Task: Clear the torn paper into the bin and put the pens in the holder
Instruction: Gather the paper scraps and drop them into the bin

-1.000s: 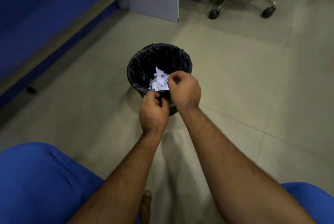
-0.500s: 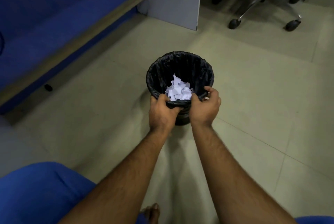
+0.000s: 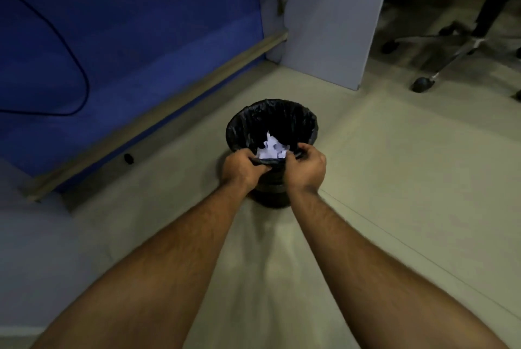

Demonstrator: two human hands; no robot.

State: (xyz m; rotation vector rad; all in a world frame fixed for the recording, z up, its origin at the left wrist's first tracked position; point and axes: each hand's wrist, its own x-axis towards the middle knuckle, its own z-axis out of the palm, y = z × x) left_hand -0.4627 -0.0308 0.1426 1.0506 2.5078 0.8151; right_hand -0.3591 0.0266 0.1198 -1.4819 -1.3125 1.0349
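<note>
A small black bin (image 3: 293, 117) lined with a black plastic bag stands on the floor in front of me. White torn paper (image 3: 271, 148) lies heaped inside it. My left hand (image 3: 241, 169) grips the near rim of the bin on the left side, fingers curled over the liner. At the near rim on the right, my right hand (image 3: 306, 169) grips the liner the same way. No pens or pen holder are in view.
A blue partition wall (image 3: 141, 38) with a wooden skirting strip (image 3: 169, 100) runs along the left. A grey panel (image 3: 329, 18) stands behind the bin. An office chair base with castors (image 3: 423, 85) is at the upper right. A black cable (image 3: 70, 47) hangs on the partition.
A second ago both hands were over the bin's near side by the paper. They then took hold of the near rim and still grip it, and the view has tilted up.
</note>
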